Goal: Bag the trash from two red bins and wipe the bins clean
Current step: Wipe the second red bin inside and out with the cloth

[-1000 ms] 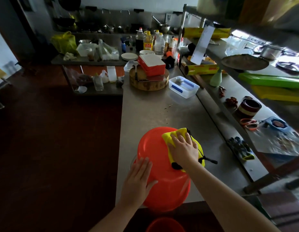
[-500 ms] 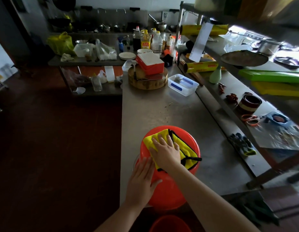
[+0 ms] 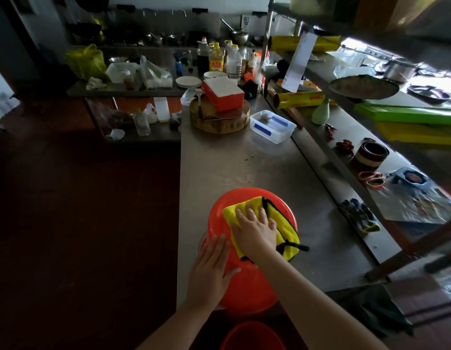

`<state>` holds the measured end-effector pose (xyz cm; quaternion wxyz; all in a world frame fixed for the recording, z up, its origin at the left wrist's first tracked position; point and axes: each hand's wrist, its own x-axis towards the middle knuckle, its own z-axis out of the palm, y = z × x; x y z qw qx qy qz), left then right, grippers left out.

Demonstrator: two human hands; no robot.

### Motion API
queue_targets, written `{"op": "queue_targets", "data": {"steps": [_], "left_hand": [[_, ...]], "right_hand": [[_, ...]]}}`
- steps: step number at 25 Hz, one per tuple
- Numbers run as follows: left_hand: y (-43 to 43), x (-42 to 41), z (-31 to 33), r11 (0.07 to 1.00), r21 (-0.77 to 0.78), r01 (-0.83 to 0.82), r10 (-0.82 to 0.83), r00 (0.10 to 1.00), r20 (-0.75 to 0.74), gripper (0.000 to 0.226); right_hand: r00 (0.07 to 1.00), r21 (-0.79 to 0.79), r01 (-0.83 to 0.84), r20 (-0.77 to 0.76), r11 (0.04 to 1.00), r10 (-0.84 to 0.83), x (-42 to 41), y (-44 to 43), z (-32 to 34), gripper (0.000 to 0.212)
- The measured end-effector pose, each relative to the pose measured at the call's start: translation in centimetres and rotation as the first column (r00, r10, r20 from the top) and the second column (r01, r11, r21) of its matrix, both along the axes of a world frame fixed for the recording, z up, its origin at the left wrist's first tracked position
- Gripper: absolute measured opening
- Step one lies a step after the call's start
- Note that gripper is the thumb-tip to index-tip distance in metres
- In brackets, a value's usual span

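Pressing a yellow cloth flat against the red bin, the R hand lies palm down w/ fingers straight & spread, curled round nothing. Cloth has black edging & covers the right part of the bin's top face, one corner hanging off the bin's right edge. L hand rests open on the bin's left flank, fingers straight & together, thumb out, touching the plastic. Bin sits on the steel counter at its near edge, apparently bottom-up. Below the bin, off the counter, the rim of a 2nd red bin shows at frame bottom. Beyond the bin, well apart: a clear tub w/ blue strips, and left of that a round wooden block w/ a red box on it. Right of the bin, on a side ledge, lie dark gloves.
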<state>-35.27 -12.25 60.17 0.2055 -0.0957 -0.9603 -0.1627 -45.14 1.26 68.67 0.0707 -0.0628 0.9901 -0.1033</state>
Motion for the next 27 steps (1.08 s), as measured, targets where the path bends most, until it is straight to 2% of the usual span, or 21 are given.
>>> {"op": "queue_targets", "data": {"steps": [5, 10, 14, 19, 21, 27], "left_hand": [[-0.2, 0.0, -0.5, 1.000, -0.002, 0.009, -0.009, 1.000, -0.028, 0.072], [0.1, 0.0, -0.2, 1.000, -0.008, -0.002, 0.002, 1.000, -0.004, 0.074], [0.4, 0.2, 0.1, 1.000, 0.003, -0.011, 0.011, 1.000, 0.015, 0.074], [0.2, 0.3, 0.1, 0.999, 0.050, 0.016, -0.013, 0.999, -0.048, 0.065], [0.1, 0.3, 0.0, 0.999, 0.041, 0.023, -0.021, 0.998, -0.063, 0.066], [0.5, 0.0, 0.1, 1.000, 0.016, 0.006, -0.006, 1.000, -0.026, 0.074]], "right_hand": [[0.991, -0.017, -0.136, 0.018, 0.991, 0.136, 0.5, -0.4, 0.4, 0.057], [0.998, 0.044, 0.057, -0.029, 0.997, -0.056, -0.1, 6.0, 0.4, 0.058], [0.995, 0.057, 0.097, -0.029, 0.994, -0.096, 0.4, 5.3, 0.2, 0.057], [0.996, -0.006, -0.092, -0.002, 0.996, 0.092, 3.0, 0.6, -0.1, 0.057], [0.993, -0.008, -0.115, 0.001, 0.993, 0.115, 2.9, 1.1, 0.1, 0.056], [0.996, 0.065, 0.068, -0.057, 0.996, -0.064, 2.0, 7.0, 0.3, 0.055]]}}
